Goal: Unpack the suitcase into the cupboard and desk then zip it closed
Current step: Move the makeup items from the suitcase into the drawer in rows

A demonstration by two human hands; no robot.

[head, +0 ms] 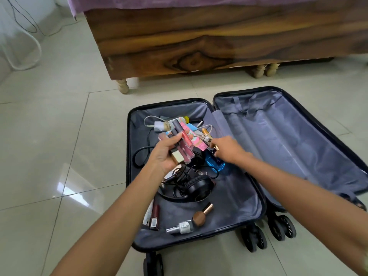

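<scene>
- The bed (199, 42), with its wood-grain side panel and purple cover, is standing on the tiled floor (59, 136) just beyond everything else.
- The suitcase (129, 156) is lying wide open on the floor in front of you, its two halves side by side and its wheels pointing toward you; the right half (288, 140) is showing only grey lining, while the left half is holding all the loose items.
- The headphones (199, 187), black and tangled with a black cable, are sitting in the middle of the left half.
- The blue bottle (216, 163) is lying just beyond the headphones, toward the hinge.
- Your left hand (167, 154) is hovering above the left half, fingers curled tight around a bundle of lip gloss tubes (46, 148) and a small box.
- Your right hand (227, 149) is reaching over to the blue bottle, fingers bent around its gold cap and pinching it.
- The white charger (158, 126) and its cord are lying at the far end of the left half, beside a pink packet (196, 139).
- The round brown bottle (200, 216) with a rose-gold cap is resting near the close edge, touching a small silver bottle (182, 228).
- The dark red bottle (155, 218) is lying in the near-left corner.
</scene>
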